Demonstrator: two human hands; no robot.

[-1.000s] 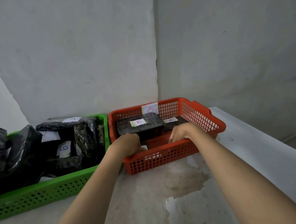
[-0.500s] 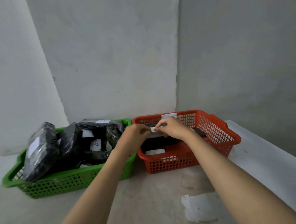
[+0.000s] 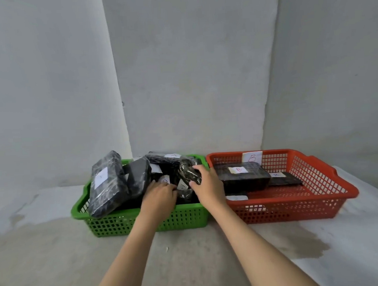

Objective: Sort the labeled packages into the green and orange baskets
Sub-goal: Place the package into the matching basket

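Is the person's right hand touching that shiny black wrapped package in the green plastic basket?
Touching. The head view shows the right hand with fingers wrapped over the shiny black package inside the green basket.

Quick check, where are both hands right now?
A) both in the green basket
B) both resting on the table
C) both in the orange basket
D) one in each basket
A: the left hand and right hand are both among the black packages in the green basket.
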